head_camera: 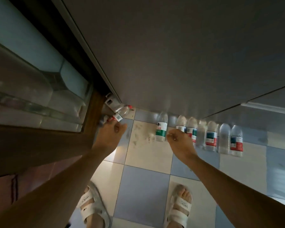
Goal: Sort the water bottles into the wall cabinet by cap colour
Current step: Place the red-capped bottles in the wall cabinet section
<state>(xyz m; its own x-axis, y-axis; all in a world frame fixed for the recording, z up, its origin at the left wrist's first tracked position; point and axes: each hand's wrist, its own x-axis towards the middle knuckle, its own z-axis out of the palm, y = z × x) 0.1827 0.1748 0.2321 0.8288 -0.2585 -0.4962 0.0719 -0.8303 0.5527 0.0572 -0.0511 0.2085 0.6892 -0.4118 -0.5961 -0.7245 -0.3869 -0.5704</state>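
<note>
Lettering reading "MARCH" runs across the strap of each white sandal (179,207) at the bottom of the view; print on the bottle labels is too blurred to read. The left hand (109,137) grips a clear water bottle (120,113) with a red cap and a red-and-white label, fingers curled round its lower part, the bottle tilted with its cap pointing away from the wrist toward the grey cabinet (171,55). Beside that hand, on its outer side, stands a wooden-framed glass door (39,71). The right hand (179,140) hangs with fingers loosely curled and grips nothing that can be seen. Just beyond and to either side of it a row of bottles (211,137) stands on the blue-and-cream tiled floor (145,186): one bottle with a green-and-white label (161,129) between the two hands, the others with red-and-blue labels or bare, all clear. Their caps are hidden under the cabinet's edge.
</note>
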